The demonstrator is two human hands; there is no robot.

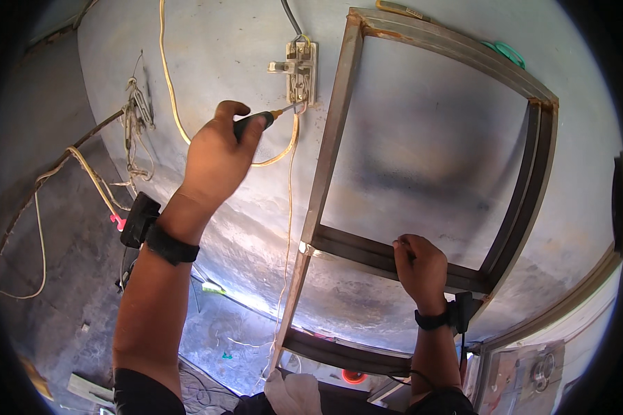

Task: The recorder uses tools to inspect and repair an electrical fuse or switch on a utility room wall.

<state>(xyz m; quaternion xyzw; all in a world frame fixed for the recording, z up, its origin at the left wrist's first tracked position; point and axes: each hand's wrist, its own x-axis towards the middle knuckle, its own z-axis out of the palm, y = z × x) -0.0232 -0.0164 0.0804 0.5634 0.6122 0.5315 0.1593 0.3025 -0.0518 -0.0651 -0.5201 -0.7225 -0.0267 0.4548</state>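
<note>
**Screwdriver [254, 125] up at the switch [302, 76]!**

And here we are at the wall [218, 48], left hand [221, 155] raised high, fingers wrapped round that dark handle with its yellow collar. The thin shaft slants up and to the right, its tip right at the lower end of the switch; whether it sits in a screw is too small to tell. The switch is mounted on the wall, a pale block jutting out on its left, a dark cable [291, 16] coming in from above.

Down below, a yellowish cable [169, 97] swings in a long loop, passes behind the left hand and climbs to the switch's foot, while a thin wire [289, 207] drops away beneath.

Over to the right hand [422, 271], much lower: fingers curled in, thumb close to the forefinger, in front of the crossbar of the brown metal frame [333, 131]. Is there something small in that pinch, does it touch the bar? Cannot tell from here!

Black straps circle both wrists, the left one [172, 246] and the right one [432, 320]. Up at the frame's top edge, a green loop [509, 52] shows, and far left, metal pieces [137, 107] hang on the wall.
</note>
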